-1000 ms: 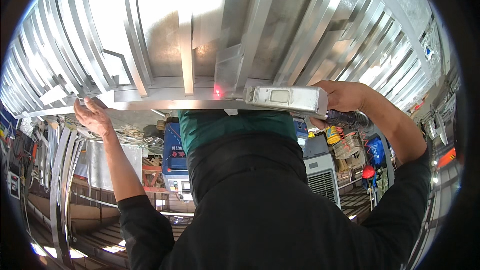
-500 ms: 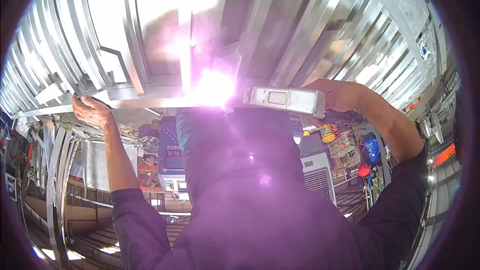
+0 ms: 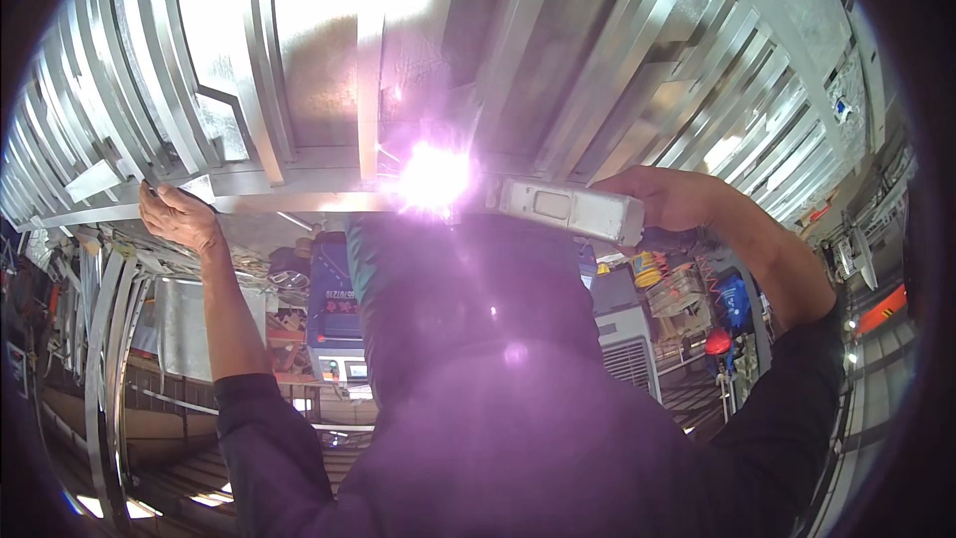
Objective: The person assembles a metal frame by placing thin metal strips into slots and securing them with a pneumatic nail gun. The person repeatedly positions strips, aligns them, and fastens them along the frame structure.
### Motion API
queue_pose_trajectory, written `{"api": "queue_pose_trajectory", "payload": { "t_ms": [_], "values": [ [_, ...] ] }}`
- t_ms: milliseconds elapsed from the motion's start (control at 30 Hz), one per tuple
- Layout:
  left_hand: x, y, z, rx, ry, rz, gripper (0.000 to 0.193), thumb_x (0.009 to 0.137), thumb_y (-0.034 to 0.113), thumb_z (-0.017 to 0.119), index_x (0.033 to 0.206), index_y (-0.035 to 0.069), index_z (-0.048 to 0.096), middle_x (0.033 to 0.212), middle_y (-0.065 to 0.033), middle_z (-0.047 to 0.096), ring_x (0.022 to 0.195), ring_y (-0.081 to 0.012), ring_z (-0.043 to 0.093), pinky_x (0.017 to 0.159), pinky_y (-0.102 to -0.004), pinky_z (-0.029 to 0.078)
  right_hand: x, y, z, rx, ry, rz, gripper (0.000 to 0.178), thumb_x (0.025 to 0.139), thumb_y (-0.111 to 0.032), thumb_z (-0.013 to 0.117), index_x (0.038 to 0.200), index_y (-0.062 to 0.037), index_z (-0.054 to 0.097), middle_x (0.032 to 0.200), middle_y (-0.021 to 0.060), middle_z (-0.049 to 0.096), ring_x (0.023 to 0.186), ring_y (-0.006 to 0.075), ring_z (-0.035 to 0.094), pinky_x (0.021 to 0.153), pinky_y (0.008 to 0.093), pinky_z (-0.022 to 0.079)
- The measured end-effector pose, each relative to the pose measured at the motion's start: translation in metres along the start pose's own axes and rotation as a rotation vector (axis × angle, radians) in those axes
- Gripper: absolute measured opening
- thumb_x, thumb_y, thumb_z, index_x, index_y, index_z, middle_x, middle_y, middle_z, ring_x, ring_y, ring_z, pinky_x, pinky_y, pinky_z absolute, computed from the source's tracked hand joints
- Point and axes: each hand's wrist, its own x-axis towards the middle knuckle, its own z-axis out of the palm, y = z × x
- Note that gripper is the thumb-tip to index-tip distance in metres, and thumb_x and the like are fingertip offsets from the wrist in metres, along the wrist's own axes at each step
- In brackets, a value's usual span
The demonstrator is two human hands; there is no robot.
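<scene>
A bright purple-white welding glare (image 3: 435, 177) burns at the near edge of a large ribbed metal frame (image 3: 309, 201), hiding the spot beneath it. In my right hand (image 3: 675, 197) is a boxy silver-white welding gun (image 3: 568, 207), its front end pointing left into the glare. The fingers of that hand are closed round the gun's back end. Farther left, my left hand (image 3: 179, 216) holds the frame's near edge, fingers curled against it. Several parallel metal bars (image 3: 366, 110) run away from this edge over shiny sheet.
Below the frame, left of my body, stands a dark blue machine (image 3: 337, 314). A grey vented unit (image 3: 629, 349) is on the right, near a yellow coil (image 3: 647, 269) and a red round object (image 3: 718, 341). Long metal strips (image 3: 100, 359) stand at far left.
The welding gun has shifted slightly right and tilted, its back end lower. The glare looks smaller. My left hand stays at the frame edge, and the view has shifted a little.
</scene>
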Motion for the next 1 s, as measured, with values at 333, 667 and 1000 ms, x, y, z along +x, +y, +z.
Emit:
{"api": "queue_pose_trajectory", "payload": {
  "t_ms": [333,667,1000],
  "values": [
    [0.000,-0.007,0.005,-0.004,0.025,0.026,0.065,0.101,0.053,0.034,0.133,0.001,0.056,0.133,-0.0179,0.058,0.129,-0.0354,0.045,0.112,-0.0488,0.027,-0.016,0.000,-0.005,0.116,-0.092,-0.179,0.033,0.098,-0.012,0.052,0.126,0.0062,0.052,0.074,0.0112,0.066,0.063,0.0192,0.062,0.060,0.0332,0.051],
    [0.000,-0.012,0.009,-0.001,0.060,0.049,0.066,0.102,0.055,0.034,0.130,0.001,0.058,0.129,-0.0176,0.060,0.126,-0.0358,0.048,0.111,-0.0488,0.030,0.006,-0.003,-0.002,-0.012,-0.049,-0.148,0.045,0.096,-0.043,0.058,0.094,0.0011,0.059,0.068,0.0055,0.065,0.067,0.0146,0.060,0.065,0.0297,0.049],
    [0.001,-0.012,0.009,0.002,0.074,0.076,0.066,0.102,0.055,0.033,0.129,0.000,0.058,0.128,-0.0173,0.061,0.125,-0.0361,0.049,0.109,-0.0489,0.031,0.007,-0.003,0.003,0.071,-0.029,-0.134,0.045,0.095,-0.043,0.061,0.099,0.0022,0.059,0.070,0.0047,0.064,0.067,0.0136,0.060,0.065,0.0290,0.049]
  ]
}}
